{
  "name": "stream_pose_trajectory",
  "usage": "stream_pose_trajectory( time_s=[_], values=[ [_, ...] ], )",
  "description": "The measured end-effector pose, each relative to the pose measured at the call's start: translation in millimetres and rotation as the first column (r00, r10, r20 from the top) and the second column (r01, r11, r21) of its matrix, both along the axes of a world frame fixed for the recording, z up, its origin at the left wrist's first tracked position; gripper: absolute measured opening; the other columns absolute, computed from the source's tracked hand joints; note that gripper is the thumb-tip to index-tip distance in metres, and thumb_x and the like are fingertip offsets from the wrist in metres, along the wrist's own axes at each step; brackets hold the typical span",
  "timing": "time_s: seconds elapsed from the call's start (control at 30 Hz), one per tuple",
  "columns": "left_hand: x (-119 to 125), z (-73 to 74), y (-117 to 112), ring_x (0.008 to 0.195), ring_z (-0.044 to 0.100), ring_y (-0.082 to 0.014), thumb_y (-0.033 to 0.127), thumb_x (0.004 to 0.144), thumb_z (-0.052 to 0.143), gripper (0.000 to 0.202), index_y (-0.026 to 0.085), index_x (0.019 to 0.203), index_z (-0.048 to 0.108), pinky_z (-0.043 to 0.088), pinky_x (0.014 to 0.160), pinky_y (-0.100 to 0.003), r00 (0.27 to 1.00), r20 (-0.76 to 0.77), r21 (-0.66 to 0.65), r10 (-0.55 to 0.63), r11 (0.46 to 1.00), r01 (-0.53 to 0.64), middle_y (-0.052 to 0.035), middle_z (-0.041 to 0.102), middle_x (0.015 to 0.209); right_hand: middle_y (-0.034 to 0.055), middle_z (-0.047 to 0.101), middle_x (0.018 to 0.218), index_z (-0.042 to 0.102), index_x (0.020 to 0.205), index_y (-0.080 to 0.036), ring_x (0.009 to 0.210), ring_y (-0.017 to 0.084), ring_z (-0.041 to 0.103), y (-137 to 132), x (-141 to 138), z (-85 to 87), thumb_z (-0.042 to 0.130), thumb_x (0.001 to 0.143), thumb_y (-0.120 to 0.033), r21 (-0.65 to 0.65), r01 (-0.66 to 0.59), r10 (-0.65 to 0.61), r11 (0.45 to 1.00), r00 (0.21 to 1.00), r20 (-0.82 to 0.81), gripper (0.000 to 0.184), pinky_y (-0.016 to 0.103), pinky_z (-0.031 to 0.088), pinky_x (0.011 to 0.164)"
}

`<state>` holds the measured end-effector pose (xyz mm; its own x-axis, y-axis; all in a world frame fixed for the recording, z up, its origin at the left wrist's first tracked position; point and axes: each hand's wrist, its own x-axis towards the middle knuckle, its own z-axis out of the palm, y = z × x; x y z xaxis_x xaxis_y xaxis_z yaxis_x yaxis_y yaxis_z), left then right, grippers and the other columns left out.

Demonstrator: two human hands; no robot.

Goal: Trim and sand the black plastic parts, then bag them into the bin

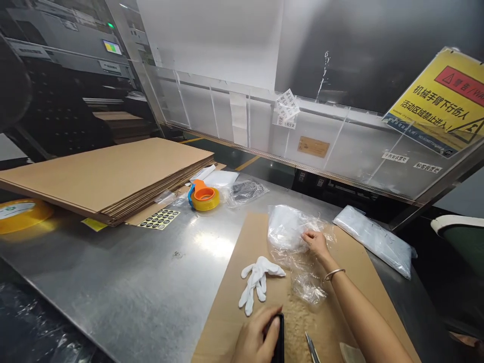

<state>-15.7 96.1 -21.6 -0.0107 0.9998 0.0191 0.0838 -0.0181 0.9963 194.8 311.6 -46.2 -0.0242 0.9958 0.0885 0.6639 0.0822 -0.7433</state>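
Note:
My right hand (316,244) reaches over the cardboard sheet (223,307) with its fingertips pinched at the edge of a heap of clear plastic bags (287,229). Near the bottom edge, my left hand (259,335) is closed around a black, flat-edged object (280,339), cut off by the frame so its kind is unclear. A pair of white gloves (257,282) lies just beyond my left hand. A cutter knife (311,348) rests on the cardboard between my arms. More crumpled clear film (308,287) lies below my right wrist.
A stack of flat cardboard (113,176) fills the left of the metal table (151,282). Around it are a tape dispenser (204,195), a tape roll (24,216) and a sheet of round stickers (159,219). A wrapped plastic pack (374,239) lies right; a clear panel (260,116) stands behind.

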Motion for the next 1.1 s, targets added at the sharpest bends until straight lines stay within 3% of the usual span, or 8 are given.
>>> stream_pose_trajectory(
  time_s=[0.1,0.17,0.4,0.6,0.7,0.8,0.97,1.1],
  values=[
    [17,31.7,44,0.107,0.053,-0.0265,0.030,0.078,0.058,0.025,0.025,0.099,0.070,0.032,0.100,-0.036,0.970,0.171,0.048,-0.173,0.985,0.167,-0.0088,0.066,0.108,0.0046,0.057,0.112,0.056,0.111,-0.014,0.094,0.022,0.058,-5,5,6.8,0.055,0.087,-0.034,0.005,-0.009,0.010,1.000,0.998,-0.064,0.031,0.037,0.051,0.077],
    [36,38.9,72,0.105,0.053,-0.0273,0.026,0.071,0.065,0.023,0.022,0.092,0.072,0.030,0.101,-0.036,0.925,0.342,0.001,-0.163,0.985,0.173,-0.0094,0.067,0.102,0.0047,0.057,0.111,0.056,0.111,-0.014,0.092,0.021,0.059,-8,10,13.0,0.055,0.087,-0.033,0.019,-0.015,0.017,1.000,0.996,-0.091,0.030,0.036,0.051,0.075],
    [88,23.2,120,0.090,0.061,-0.0213,0.036,0.071,0.066,0.030,0.014,0.091,0.063,0.045,0.085,-0.033,0.761,0.649,-0.191,-0.007,0.967,0.171,-0.0094,0.067,0.091,0.0023,0.060,0.082,0.061,0.087,-0.014,0.076,0.015,0.057,-70,-4,45.2,0.051,0.088,-0.031,0.195,-0.102,0.114,0.975,0.992,-0.052,0.019,0.034,0.047,0.072],
    [69,15.1,92,0.084,0.066,-0.0214,0.025,0.076,0.063,0.016,0.013,0.085,0.058,0.049,0.082,-0.034,0.581,0.801,-0.330,0.149,0.918,0.220,-0.0095,0.069,0.082,0.0047,0.063,0.085,0.066,0.085,-0.023,0.084,0.020,0.052,-159,-37,60.1,0.049,0.084,-0.025,0.270,-0.361,0.362,0.893,0.931,0.048,0.016,0.035,0.041,0.078],
    [42,16.9,67,0.082,0.068,-0.0229,0.021,0.078,0.061,0.013,0.013,0.088,0.058,0.052,0.078,-0.037,0.547,0.819,-0.362,0.170,0.894,0.265,-0.0097,0.070,0.085,0.0082,0.058,0.108,0.057,0.112,-0.023,0.104,0.023,0.047,-173,-31,59.9,0.052,0.084,-0.030,0.232,-0.169,0.204,0.958,0.970,-0.135,0.029,0.039,0.036,0.091],
    [16,20.4,42,0.081,0.069,-0.0244,0.018,0.079,0.061,0.012,0.012,0.088,0.058,0.054,0.073,-0.036,0.547,0.815,-0.399,0.191,0.869,0.292,-0.0113,0.070,0.091,0.0109,0.052,0.120,0.049,0.122,-0.020,0.111,0.024,0.044,-171,-22,58.0,0.056,0.081,-0.041,-0.040,-0.012,-0.005,0.999,0.912,-0.410,0.047,0.041,0.033,0.095],
    [-12,20.8,12,0.078,0.070,-0.0252,0.018,0.079,0.061,0.010,0.012,0.086,0.058,0.055,0.067,-0.033,0.595,0.785,-0.435,0.174,0.838,0.329,-0.0131,0.070,0.093,0.0011,0.058,0.061,0.063,0.069,-0.014,0.060,0.014,0.053,-178,-28,57.2,0.063,0.072,-0.048,-0.305,-0.326,0.100,0.895,0.812,-0.574,0.034,0.028,0.042,0.062],
    [-23,17.0,-2,0.077,0.069,-0.0237,0.021,0.077,0.064,0.015,0.010,0.088,0.060,0.055,0.067,-0.031,0.657,0.733,-0.453,0.177,0.848,0.277,-0.0148,0.070,0.094,-0.0027,0.053,0.056,0.056,0.062,-0.016,0.055,0.011,0.047,-191,-41,60.7,0.069,0.067,-0.048,-0.332,-0.376,0.085,0.865,0.762,-0.642,0.035,0.024,0.037,0.059]
  ],
)
